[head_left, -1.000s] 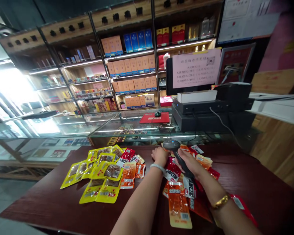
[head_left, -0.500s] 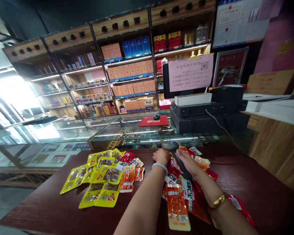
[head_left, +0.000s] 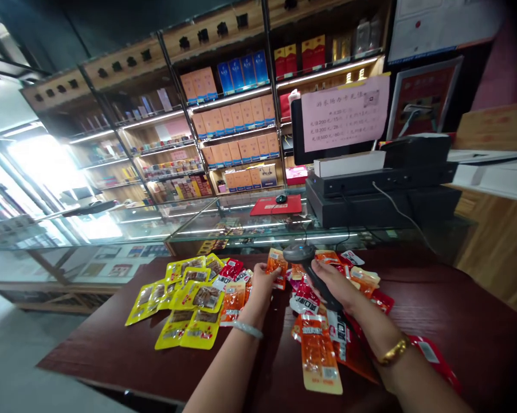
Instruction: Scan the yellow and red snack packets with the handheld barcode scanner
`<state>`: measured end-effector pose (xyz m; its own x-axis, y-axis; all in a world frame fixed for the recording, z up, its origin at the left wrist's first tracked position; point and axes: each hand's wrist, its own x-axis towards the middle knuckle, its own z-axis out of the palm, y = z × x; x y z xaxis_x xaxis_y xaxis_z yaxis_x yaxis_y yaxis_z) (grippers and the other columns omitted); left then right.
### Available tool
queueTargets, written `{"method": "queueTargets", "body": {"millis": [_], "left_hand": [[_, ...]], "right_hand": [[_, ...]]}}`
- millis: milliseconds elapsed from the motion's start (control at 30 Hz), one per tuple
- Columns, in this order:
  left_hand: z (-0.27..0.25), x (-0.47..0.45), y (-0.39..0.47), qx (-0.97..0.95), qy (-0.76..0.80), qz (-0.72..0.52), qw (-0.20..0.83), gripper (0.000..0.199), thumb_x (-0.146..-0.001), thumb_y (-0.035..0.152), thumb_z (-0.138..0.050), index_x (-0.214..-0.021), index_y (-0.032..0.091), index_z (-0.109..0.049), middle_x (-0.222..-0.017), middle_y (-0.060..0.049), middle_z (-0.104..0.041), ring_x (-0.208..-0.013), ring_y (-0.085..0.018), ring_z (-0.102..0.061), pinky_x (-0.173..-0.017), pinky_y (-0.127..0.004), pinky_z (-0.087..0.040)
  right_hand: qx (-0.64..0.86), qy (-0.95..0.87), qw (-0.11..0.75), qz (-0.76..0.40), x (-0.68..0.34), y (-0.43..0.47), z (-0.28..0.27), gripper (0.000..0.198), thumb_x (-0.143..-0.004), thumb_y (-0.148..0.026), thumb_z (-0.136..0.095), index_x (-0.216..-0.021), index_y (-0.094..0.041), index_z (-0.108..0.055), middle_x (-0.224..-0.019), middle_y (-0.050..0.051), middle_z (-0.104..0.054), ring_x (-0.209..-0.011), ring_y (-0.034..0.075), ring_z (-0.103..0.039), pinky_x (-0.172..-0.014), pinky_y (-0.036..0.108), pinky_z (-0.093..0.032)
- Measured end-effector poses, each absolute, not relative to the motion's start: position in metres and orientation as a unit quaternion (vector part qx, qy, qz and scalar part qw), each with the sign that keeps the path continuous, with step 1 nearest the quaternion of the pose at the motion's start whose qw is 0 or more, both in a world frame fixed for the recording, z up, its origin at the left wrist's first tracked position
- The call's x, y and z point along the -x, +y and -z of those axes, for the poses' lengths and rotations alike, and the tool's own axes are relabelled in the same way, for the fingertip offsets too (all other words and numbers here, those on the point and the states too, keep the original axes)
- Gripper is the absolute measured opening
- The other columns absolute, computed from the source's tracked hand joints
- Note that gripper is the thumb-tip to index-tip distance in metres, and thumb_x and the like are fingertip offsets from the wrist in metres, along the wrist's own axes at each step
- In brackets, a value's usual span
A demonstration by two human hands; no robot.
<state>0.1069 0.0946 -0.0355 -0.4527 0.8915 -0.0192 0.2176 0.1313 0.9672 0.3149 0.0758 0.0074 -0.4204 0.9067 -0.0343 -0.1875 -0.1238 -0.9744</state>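
My left hand [head_left: 263, 282], a pale bangle on its wrist, pinches an orange snack packet [head_left: 276, 267] upright above the table. Just right of that packet is the head of a black barcode scanner [head_left: 299, 252]; my right hand [head_left: 333, 285] is wrapped round its handle. Under and around the right hand lies a loose pile of orange and red snack packets [head_left: 321, 355]. On the left, yellow snack packets [head_left: 198, 295] overlap one another, with a few red and orange packets [head_left: 232, 301] at their right side.
The dark red table [head_left: 125, 358] stands against a glass display counter [head_left: 237, 226]. On the counter are a red mouse pad [head_left: 262, 206] with a mouse [head_left: 281, 198], and a black cash drawer [head_left: 383, 203] below a monitor with a pink notice [head_left: 344, 115]. Boxed goods fill shelves behind.
My left hand has moved left from beside the scanner, and an orange packet now shows in its fingers. The right hand still holds the scanner. The whole view has shifted slightly.
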Motion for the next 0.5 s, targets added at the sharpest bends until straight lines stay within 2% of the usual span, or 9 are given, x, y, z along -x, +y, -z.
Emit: {"method": "queueTargets", "body": {"millis": [133, 233, 433, 500], "left_hand": [[0.033, -0.099, 0.067, -0.381, 0.614, -0.578, 0.38, 0.051, -0.064, 0.038, -0.086, -0.091, 0.019, -0.047, -0.077, 0.0, -0.065, -0.063, -0.015, -0.067, -0.058, -0.026, -0.053], [0.033, -0.098, 0.056, -0.384, 0.618, -0.576, 0.373, 0.056, -0.059, 0.039, -0.089, -0.093, 0.019, -0.049, -0.077, -0.001, -0.066, -0.065, -0.016, -0.068, -0.06, -0.026, -0.053], [0.032, -0.086, 0.048, -0.403, 0.649, -0.553, 0.332, 0.05, -0.064, 0.036, -0.085, -0.096, 0.019, -0.051, -0.083, -0.001, -0.067, -0.067, -0.015, -0.068, -0.063, -0.027, -0.053], [0.027, -0.071, 0.041, -0.408, 0.689, -0.53, 0.279, 0.047, -0.067, 0.033, -0.082, -0.101, 0.019, -0.053, -0.088, -0.002, -0.068, -0.07, -0.017, -0.069, -0.066, -0.031, -0.054]], "right_hand": [[0.333, -0.533, 0.387, -0.675, -0.307, 0.067, -0.004, 0.056, -0.077, -0.076, -0.06, -0.075, -0.02, -0.053, -0.055, -0.005, -0.056, -0.036, 0.008, -0.046, -0.033, 0.019, -0.032], [0.332, -0.54, 0.376, -0.676, -0.303, 0.062, -0.003, 0.054, -0.078, -0.074, -0.061, -0.076, -0.021, -0.054, -0.056, -0.005, -0.057, -0.037, 0.009, -0.047, -0.033, 0.019, -0.033], [0.328, -0.55, 0.369, -0.674, -0.302, 0.057, -0.008, 0.054, -0.079, -0.073, -0.061, -0.077, -0.02, -0.055, -0.055, -0.005, -0.055, -0.037, 0.008, -0.045, -0.034, 0.019, -0.034], [0.33, -0.551, 0.363, -0.675, -0.303, 0.055, -0.011, 0.055, -0.077, -0.075, -0.062, -0.075, -0.02, -0.053, -0.054, -0.005, -0.054, -0.037, 0.008, -0.044, -0.034, 0.019, -0.033]]}}
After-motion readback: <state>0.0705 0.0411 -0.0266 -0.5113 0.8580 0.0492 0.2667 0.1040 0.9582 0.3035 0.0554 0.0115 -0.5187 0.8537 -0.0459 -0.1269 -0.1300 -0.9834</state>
